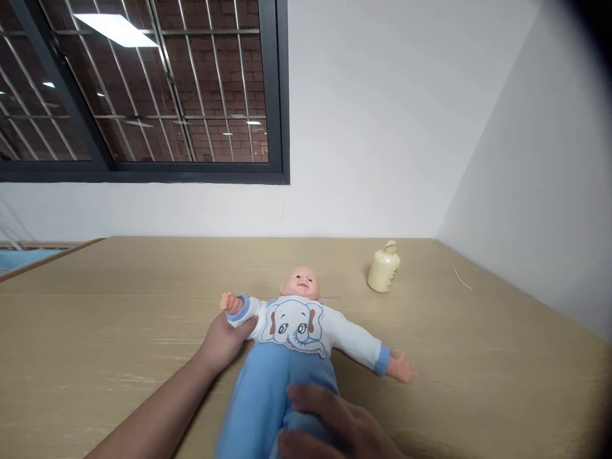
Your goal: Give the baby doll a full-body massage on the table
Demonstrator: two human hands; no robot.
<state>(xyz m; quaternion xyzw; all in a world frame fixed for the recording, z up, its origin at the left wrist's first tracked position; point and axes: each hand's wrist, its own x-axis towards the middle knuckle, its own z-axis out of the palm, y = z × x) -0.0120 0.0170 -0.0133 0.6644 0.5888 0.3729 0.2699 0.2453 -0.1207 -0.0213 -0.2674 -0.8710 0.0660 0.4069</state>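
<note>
A baby doll (292,331) lies on its back on a light wooden table (95,331), head toward the wall, arms spread. It wears a white top with a blue elephant print and light blue trousers. My left hand (224,341) holds the doll's upper arm by the sleeve, on the left side. My right hand (329,427) rests over the doll's blue legs near the bottom edge of the view, fingers curled around them. The doll's feet are out of view.
A cream-coloured pump bottle (383,268) stands on the table behind and to the right of the doll. A thin stick (462,278) lies near the right wall. White walls meet at the table's far right corner; a barred window (143,89) is up left.
</note>
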